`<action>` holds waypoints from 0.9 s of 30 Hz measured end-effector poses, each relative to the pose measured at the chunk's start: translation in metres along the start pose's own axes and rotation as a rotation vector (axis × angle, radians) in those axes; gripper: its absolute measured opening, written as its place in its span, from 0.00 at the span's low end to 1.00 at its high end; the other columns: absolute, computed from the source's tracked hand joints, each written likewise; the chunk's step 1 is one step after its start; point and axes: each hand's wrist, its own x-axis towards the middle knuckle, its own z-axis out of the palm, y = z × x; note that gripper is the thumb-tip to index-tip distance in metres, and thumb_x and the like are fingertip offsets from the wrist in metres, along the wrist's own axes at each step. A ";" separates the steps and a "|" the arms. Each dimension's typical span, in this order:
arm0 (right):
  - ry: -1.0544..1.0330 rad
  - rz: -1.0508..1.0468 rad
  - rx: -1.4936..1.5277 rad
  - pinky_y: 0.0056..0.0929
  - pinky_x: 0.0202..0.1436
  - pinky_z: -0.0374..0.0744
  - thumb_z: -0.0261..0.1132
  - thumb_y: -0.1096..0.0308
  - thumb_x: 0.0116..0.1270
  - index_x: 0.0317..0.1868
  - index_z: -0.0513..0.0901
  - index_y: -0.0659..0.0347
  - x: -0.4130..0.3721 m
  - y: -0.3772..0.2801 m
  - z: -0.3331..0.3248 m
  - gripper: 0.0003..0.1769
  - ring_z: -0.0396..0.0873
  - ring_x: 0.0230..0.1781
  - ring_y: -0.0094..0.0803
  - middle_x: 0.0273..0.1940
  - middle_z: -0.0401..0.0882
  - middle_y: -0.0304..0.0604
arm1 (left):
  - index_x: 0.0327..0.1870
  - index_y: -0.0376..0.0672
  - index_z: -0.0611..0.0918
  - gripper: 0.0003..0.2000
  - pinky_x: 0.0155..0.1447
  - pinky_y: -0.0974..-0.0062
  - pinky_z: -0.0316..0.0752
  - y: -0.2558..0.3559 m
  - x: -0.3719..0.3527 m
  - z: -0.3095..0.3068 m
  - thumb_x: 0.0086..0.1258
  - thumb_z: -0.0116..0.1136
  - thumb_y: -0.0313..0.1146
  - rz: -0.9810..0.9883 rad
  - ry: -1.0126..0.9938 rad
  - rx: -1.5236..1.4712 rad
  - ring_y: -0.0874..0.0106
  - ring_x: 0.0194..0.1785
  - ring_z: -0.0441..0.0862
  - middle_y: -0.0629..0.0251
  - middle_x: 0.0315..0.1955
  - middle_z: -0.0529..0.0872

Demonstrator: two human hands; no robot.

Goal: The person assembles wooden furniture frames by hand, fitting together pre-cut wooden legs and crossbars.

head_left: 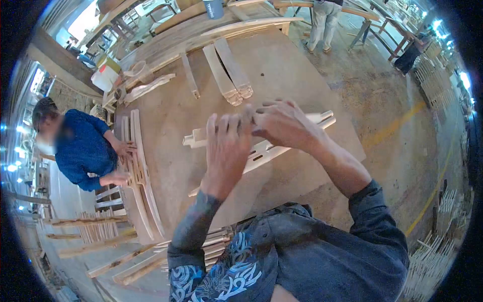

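Left hand (229, 151) and right hand (287, 126) close together above a pale, slotted wooden rail (266, 155); cannot tell whether either grips anything. Rail lies slantwise, near centre, on a broad brown tabletop (173, 131). Far side: two thick pale timbers (216, 68). Left: blue-sleeved co-worker (83, 148), hands (122, 149) at long pale strips (144, 214).

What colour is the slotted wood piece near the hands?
The piece is pale tan, its slots darker; the head view shows it best.
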 end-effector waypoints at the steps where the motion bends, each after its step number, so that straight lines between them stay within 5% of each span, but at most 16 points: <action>1: 0.079 -0.034 -0.051 0.43 0.44 0.80 0.65 0.65 0.65 0.38 0.81 0.59 0.000 -0.004 -0.007 0.08 0.83 0.40 0.45 0.32 0.83 0.46 | 0.54 0.42 0.81 0.28 0.61 0.59 0.68 -0.011 -0.004 0.023 0.50 0.73 0.43 -0.074 -0.005 -0.114 0.60 0.56 0.78 0.58 0.50 0.83; 2: 0.073 -0.039 -0.047 0.43 0.44 0.80 0.65 0.65 0.65 0.38 0.81 0.59 -0.002 -0.007 -0.012 0.08 0.83 0.40 0.45 0.32 0.83 0.46 | 0.51 0.42 0.83 0.26 0.56 0.59 0.70 -0.018 -0.007 0.043 0.49 0.74 0.41 -0.148 -0.007 -0.227 0.60 0.52 0.80 0.60 0.46 0.84; 4: 0.593 -0.128 0.070 0.38 0.43 0.80 0.70 0.67 0.60 0.37 0.81 0.61 -0.007 -0.015 -0.016 0.08 0.82 0.39 0.43 0.33 0.82 0.44 | 0.49 0.41 0.84 0.23 0.50 0.63 0.71 -0.026 -0.008 0.064 0.52 0.74 0.38 -0.252 0.097 -0.420 0.65 0.45 0.81 0.64 0.42 0.85; 6: 0.637 -0.001 0.192 0.35 0.43 0.79 0.72 0.67 0.58 0.39 0.81 0.60 -0.035 -0.018 -0.007 0.11 0.81 0.39 0.39 0.35 0.82 0.43 | 0.47 0.40 0.85 0.19 0.45 0.67 0.73 -0.025 -0.016 0.079 0.54 0.74 0.35 -0.369 0.197 -0.616 0.70 0.39 0.81 0.68 0.37 0.86; 8: 0.681 0.127 0.309 0.33 0.44 0.78 0.74 0.67 0.56 0.42 0.81 0.60 -0.047 -0.012 0.012 0.15 0.80 0.39 0.35 0.38 0.82 0.43 | 0.45 0.37 0.85 0.15 0.39 0.78 0.73 -0.021 -0.020 0.089 0.59 0.73 0.30 -0.767 0.162 -1.285 0.80 0.34 0.79 0.73 0.34 0.85; 10: 0.553 0.610 0.657 0.27 0.44 0.77 0.76 0.66 0.57 0.53 0.78 0.58 -0.055 -0.004 0.041 0.24 0.78 0.40 0.25 0.43 0.82 0.43 | 0.46 0.37 0.85 0.14 0.39 0.82 0.71 -0.016 -0.019 0.094 0.61 0.72 0.30 -0.786 0.214 -1.435 0.83 0.35 0.77 0.76 0.34 0.84; 11: 0.439 0.589 0.773 0.27 0.47 0.77 0.76 0.65 0.58 0.60 0.74 0.59 -0.050 -0.001 0.051 0.31 0.77 0.44 0.24 0.50 0.80 0.44 | 0.47 0.36 0.85 0.13 0.38 0.85 0.70 -0.013 -0.019 0.097 0.63 0.71 0.29 -0.788 0.261 -1.584 0.86 0.35 0.75 0.78 0.34 0.83; 14: 0.089 0.342 0.882 0.31 0.50 0.79 0.76 0.64 0.58 0.59 0.76 0.62 -0.031 0.020 0.071 0.30 0.80 0.46 0.28 0.48 0.82 0.45 | 0.51 0.41 0.85 0.15 0.42 0.79 0.76 -0.007 -0.019 0.105 0.65 0.68 0.31 -0.688 0.161 -1.524 0.81 0.41 0.80 0.71 0.42 0.86; 19: -0.097 0.409 0.962 0.33 0.50 0.81 0.74 0.65 0.60 0.53 0.79 0.66 -0.031 0.048 0.097 0.23 0.83 0.45 0.32 0.43 0.85 0.47 | 0.54 0.43 0.83 0.17 0.46 0.74 0.78 -0.024 -0.062 0.149 0.71 0.62 0.42 -0.665 0.145 -1.486 0.71 0.43 0.83 0.66 0.46 0.86; 21: -0.083 0.384 0.960 0.33 0.47 0.81 0.73 0.65 0.61 0.51 0.80 0.67 -0.042 0.058 0.125 0.21 0.84 0.43 0.33 0.42 0.86 0.48 | 0.54 0.38 0.83 0.28 0.49 0.66 0.76 -0.028 -0.120 0.206 0.61 0.69 0.52 -0.636 0.007 -0.706 0.63 0.41 0.83 0.60 0.44 0.85; 24: -0.171 0.502 0.887 0.33 0.48 0.81 0.73 0.64 0.61 0.50 0.80 0.68 -0.051 0.066 0.162 0.21 0.84 0.43 0.34 0.41 0.86 0.48 | 0.51 0.40 0.83 0.33 0.57 0.56 0.69 0.007 -0.173 0.219 0.52 0.72 0.59 -0.789 -0.214 -0.512 0.56 0.49 0.80 0.57 0.44 0.84; 27: -0.145 0.462 0.887 0.33 0.48 0.81 0.74 0.61 0.60 0.51 0.80 0.68 -0.058 0.070 0.186 0.24 0.85 0.44 0.35 0.43 0.86 0.49 | 0.48 0.44 0.84 0.31 0.61 0.56 0.64 0.032 -0.191 0.226 0.50 0.72 0.58 -0.681 -0.081 -0.289 0.60 0.52 0.77 0.62 0.43 0.82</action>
